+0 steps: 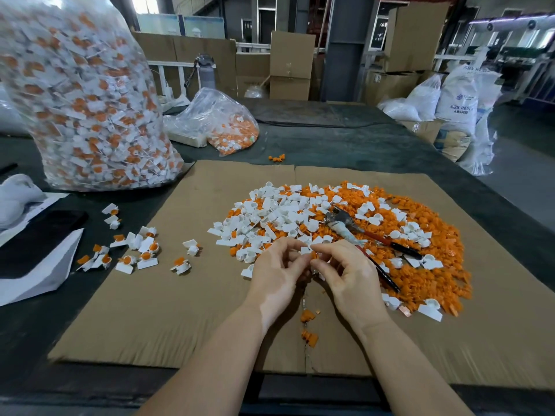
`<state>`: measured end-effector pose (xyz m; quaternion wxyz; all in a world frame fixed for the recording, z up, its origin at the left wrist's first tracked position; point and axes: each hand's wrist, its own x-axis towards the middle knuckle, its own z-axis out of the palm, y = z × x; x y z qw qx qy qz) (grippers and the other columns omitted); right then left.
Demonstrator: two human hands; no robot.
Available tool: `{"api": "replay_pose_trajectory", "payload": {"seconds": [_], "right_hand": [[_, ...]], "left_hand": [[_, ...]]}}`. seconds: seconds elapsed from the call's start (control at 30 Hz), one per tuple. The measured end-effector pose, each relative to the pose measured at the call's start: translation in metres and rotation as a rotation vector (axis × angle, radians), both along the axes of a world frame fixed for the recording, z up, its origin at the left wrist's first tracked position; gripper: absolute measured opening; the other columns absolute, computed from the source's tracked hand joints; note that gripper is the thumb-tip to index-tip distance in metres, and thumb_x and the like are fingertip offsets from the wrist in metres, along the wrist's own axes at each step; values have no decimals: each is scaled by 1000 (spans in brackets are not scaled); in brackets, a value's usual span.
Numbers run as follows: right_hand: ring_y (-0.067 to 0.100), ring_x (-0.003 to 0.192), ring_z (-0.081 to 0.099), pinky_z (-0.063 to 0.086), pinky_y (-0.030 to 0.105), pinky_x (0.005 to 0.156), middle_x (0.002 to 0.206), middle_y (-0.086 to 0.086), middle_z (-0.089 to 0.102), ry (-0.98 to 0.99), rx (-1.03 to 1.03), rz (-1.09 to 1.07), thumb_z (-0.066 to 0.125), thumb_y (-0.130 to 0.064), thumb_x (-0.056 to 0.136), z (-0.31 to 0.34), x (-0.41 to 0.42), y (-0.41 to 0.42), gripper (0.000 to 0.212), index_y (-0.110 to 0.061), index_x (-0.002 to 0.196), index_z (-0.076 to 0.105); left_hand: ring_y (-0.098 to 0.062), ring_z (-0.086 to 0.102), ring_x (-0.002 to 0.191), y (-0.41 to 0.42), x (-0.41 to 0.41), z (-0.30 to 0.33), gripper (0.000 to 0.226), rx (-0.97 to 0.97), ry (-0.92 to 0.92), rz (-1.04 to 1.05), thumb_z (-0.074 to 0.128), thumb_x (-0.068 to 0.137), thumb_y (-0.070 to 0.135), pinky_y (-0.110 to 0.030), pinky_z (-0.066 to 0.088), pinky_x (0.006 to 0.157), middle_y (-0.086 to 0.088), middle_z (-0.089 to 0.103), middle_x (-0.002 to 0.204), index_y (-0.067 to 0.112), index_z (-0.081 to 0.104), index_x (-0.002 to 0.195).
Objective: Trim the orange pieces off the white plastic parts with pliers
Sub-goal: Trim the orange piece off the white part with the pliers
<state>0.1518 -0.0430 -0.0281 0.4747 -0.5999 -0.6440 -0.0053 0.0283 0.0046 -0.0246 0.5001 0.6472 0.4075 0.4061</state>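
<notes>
Both hands meet over the near edge of the big mixed heap of white plastic parts and loose orange pieces [345,232], which sits on a flat brown cardboard sheet [180,295] laid over the dark table, most likely so the scraps stay gathered in one place. The left hand [277,274] and the right hand [345,276] have their fingers curled inward, thumb and forefinger tips closing together on one small white plastic part with an orange piece [309,253] held between them. The pinch is tight and only the fingertips touch it; the other fingers hang loosely bent. Whether they are pulling the orange bit off by hand or just turning the part is not clear from here.

The metal pliers with red and black handles [363,235] lie on top of the heap just beyond the right hand, untouched, within easy reach for the cut. A smaller group of untrimmed white-and-orange parts [135,250] lies scattered on the left of the cardboard, apart from the heap, seemingly the stock waiting its turn. A tall clear plastic bag full of the same parts [87,94] stands at the far left
</notes>
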Motion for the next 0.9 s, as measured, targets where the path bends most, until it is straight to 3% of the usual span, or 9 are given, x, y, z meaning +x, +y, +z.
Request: {"api": "replay_pose_trajectory", "payload": {"seconds": [0.5, 0.77, 0.9], "right_hand": [[9, 87, 57, 45, 16, 78, 88, -2, 64, -17, -46, -6, 67, -9, 83, 2, -2, 1, 19, -12, 101, 70], [10, 90, 58, 46, 19, 82, 89, -3, 65, -24, -46, -13, 67, -9, 83, 3, -2, -1, 19, -11, 101, 70], [9, 91, 58, 42, 12, 84, 90, -2, 66, -26, -50, -12, 67, -9, 83, 3, -1, -2, 19, -12, 101, 70]], "left_hand": [[-28, 65, 80, 1, 0, -2, 9, -1, 2, 16, 59, 91, 14, -34, 54, 71, -18, 66, 84, 14, 60, 100], [-31, 64, 81, 1, 0, -2, 9, 18, 20, 14, 60, 91, 17, -41, 54, 75, -18, 65, 83, 16, 59, 100], [-31, 64, 80, 1, 1, -2, 6, 28, 36, 25, 60, 91, 17, -42, 53, 74, -16, 65, 82, 18, 60, 97]]}}
